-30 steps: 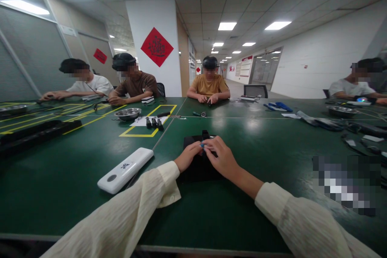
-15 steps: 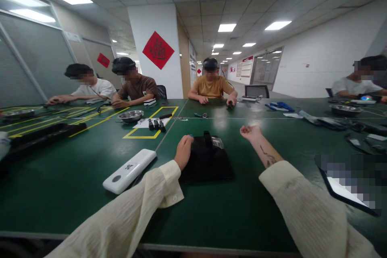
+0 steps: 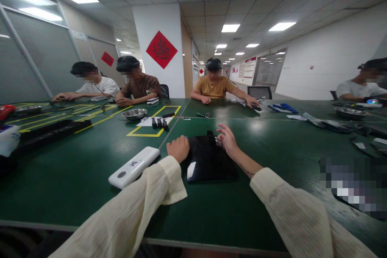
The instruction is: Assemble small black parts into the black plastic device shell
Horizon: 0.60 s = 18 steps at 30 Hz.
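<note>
A flat black glossy panel (image 3: pixel 208 165) lies on the green table in front of me. A black upright piece (image 3: pixel 211 138) stands at its far part, with something clear and shiny beside it, now mostly covered. At the panel's left edge is my left hand (image 3: pixel 178 149), its fingers curled closed. A speck of blue shows at the fingertips; what they hold is too small to name. My right hand (image 3: pixel 228 141) is over the panel's far right corner, fingers spread, next to the clear thing. Whether it touches that thing I cannot tell.
A white power bank (image 3: pixel 134 168) marked 26 lies left of my left hand. Beyond are a metal bowl (image 3: pixel 134 115), several small black parts (image 3: pixel 159 124) and green-handled pliers (image 3: pixel 203 115). A co-worker (image 3: pixel 214 86) sits opposite; others sit left and right.
My right hand has moved left from the bare table to the panel's far right corner, and its fingers have spread. My left hand stays at the panel's left edge.
</note>
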Each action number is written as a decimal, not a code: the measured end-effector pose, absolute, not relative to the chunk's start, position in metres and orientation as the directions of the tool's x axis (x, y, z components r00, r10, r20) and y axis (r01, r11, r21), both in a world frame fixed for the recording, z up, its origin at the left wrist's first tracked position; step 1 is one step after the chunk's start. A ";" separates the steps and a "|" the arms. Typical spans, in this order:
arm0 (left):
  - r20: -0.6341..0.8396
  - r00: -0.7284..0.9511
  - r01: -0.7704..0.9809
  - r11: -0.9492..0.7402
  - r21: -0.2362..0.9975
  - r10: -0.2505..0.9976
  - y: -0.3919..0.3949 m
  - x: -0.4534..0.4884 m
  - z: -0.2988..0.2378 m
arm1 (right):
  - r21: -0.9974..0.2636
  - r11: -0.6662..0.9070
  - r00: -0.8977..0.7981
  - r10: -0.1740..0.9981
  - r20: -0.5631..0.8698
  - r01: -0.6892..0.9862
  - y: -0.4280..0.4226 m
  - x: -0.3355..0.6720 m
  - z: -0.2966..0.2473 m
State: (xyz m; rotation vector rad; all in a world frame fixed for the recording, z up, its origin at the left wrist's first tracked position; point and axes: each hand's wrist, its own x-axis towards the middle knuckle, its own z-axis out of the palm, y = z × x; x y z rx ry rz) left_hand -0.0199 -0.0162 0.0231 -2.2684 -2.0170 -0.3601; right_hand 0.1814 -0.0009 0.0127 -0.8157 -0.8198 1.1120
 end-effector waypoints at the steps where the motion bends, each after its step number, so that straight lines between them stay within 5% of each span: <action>1: 0.243 0.091 0.993 -0.106 0.051 0.966 -0.019 -0.020 0.025 | -0.874 0.230 0.176 0.970 0.170 -0.428 -0.004 0.180 0.014; 10: 0.199 0.233 0.971 -0.238 0.001 0.952 -0.013 -0.022 0.021 | -0.939 0.172 -0.253 0.934 0.252 -0.299 -0.016 0.185 0.018; 18: 0.182 0.267 0.952 -0.289 0.105 0.946 -0.009 -0.026 0.021 | -0.953 0.217 -0.236 0.935 0.265 -0.211 -0.018 0.184 0.021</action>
